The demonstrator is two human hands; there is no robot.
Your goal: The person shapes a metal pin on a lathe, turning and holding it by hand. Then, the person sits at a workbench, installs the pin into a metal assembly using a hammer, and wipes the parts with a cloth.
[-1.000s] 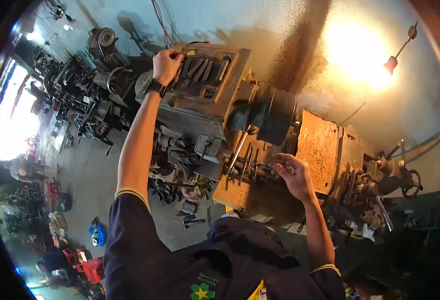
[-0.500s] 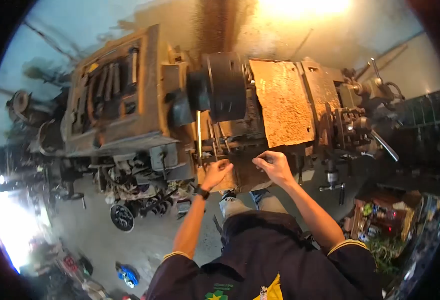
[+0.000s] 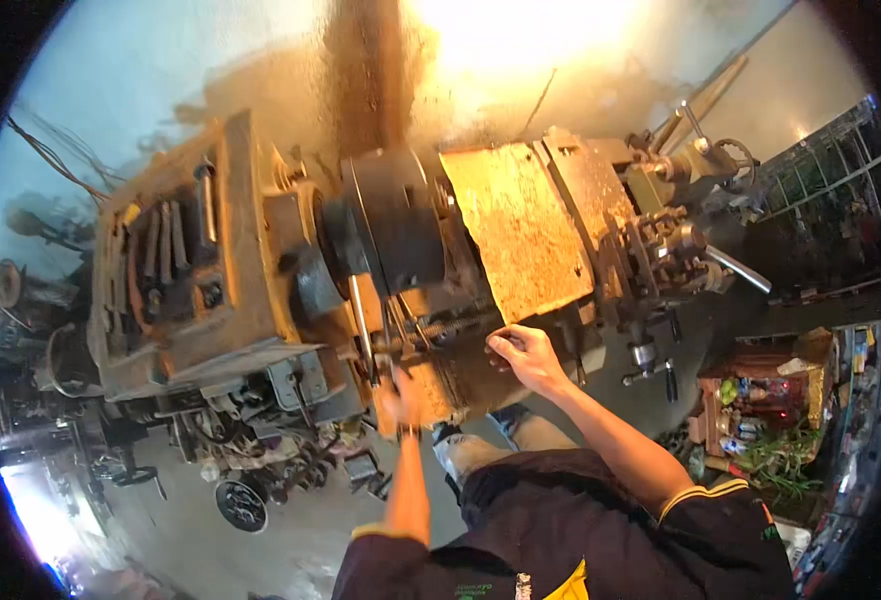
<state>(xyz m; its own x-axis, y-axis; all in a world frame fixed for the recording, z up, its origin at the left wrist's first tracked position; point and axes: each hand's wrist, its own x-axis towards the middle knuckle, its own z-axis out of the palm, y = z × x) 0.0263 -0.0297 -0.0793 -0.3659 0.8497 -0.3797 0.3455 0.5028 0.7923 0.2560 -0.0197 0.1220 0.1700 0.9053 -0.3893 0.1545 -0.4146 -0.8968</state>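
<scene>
A large metal lathe stands in front of me, its dark round chuck [image 3: 400,225] at the middle. My left hand [image 3: 401,398] is smeared by motion, below the lower end of a shiny metal rod [image 3: 360,320] that slants down under the chuck. Whether it touches the rod I cannot tell. Thinner rods [image 3: 410,318] lie just to the right of the shiny one. My right hand [image 3: 526,357] is held at the lower edge of a rough, brownish sheet [image 3: 522,235], thumb and fingers curled together. What they pinch, if anything, is hidden.
Several tools lie in a tray [image 3: 250,250] on the lathe's left end. Levers and a bright handle [image 3: 738,270] stick out at the right. A handwheel [image 3: 241,503] sits low on the left. A wooden shelf [image 3: 705,400] with small items and a plant stands at right.
My left hand has dropped lower and a little left, towards the shiny rod's lower end, and is now blurred. My right hand stays pinched near the sheet. The whole view has shifted and tilted.
</scene>
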